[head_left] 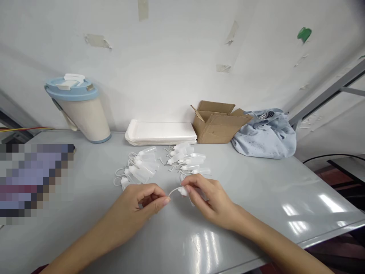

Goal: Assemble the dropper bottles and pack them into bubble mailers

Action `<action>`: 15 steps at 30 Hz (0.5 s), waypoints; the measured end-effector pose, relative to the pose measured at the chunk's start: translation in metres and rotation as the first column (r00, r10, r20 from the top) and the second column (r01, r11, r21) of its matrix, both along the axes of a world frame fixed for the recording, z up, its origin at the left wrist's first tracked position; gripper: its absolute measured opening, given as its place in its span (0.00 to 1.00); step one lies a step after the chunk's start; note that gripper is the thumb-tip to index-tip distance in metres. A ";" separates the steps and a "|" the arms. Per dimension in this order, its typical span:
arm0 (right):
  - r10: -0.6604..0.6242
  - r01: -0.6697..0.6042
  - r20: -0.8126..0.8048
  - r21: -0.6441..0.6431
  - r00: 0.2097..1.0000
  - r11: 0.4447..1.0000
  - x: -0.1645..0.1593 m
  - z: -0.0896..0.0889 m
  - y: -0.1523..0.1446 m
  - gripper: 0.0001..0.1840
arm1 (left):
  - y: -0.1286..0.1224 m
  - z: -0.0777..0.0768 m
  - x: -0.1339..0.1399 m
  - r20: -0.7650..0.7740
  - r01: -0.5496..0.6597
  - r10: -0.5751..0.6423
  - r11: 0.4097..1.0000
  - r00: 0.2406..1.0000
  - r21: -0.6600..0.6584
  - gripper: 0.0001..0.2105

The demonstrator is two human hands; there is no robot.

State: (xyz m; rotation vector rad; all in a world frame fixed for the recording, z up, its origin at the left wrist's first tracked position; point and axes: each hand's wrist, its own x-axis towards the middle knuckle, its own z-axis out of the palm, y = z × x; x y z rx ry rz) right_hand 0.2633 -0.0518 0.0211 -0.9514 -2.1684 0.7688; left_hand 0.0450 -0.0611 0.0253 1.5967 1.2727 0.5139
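Observation:
Between finger and thumb my right hand (209,196) grips a small white plastic dropper bottle (182,191) by its capped end; my fingers hide most of its body. A thin white strap (173,190) curves out from its cap to the left. The free end of that strap is pinched in my left hand (148,201). Just behind my hands lie two loose piles of similar translucent bottles with looped straps, a left pile (142,167) and a right pile (186,158).
Against the wall stand a stack of white flat boxes (162,132), an open cardboard box (219,127) and a crumpled light-blue cloth bag (265,135). A cream tumbler with a blue lid (85,114) is at the back left. A pixelated flat object (31,179) lies on the left.

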 end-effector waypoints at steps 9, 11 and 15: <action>0.032 -0.034 -0.019 -0.077 0.999 0.996 -0.001 0.001 -0.003 0.07 | 0.001 -0.002 0.002 0.243 -0.057 0.093 0.987 0.965 -0.151 0.14; 0.031 -0.033 -0.017 -0.092 0.999 0.995 -0.001 0.001 -0.003 0.07 | 0.000 -0.002 0.003 0.264 -0.064 0.109 0.983 0.958 -0.172 0.15; 0.045 -0.049 -0.036 -0.108 0.998 0.993 -0.001 0.001 -0.004 0.07 | -0.001 -0.001 0.005 0.273 -0.094 0.149 0.974 0.950 -0.205 0.15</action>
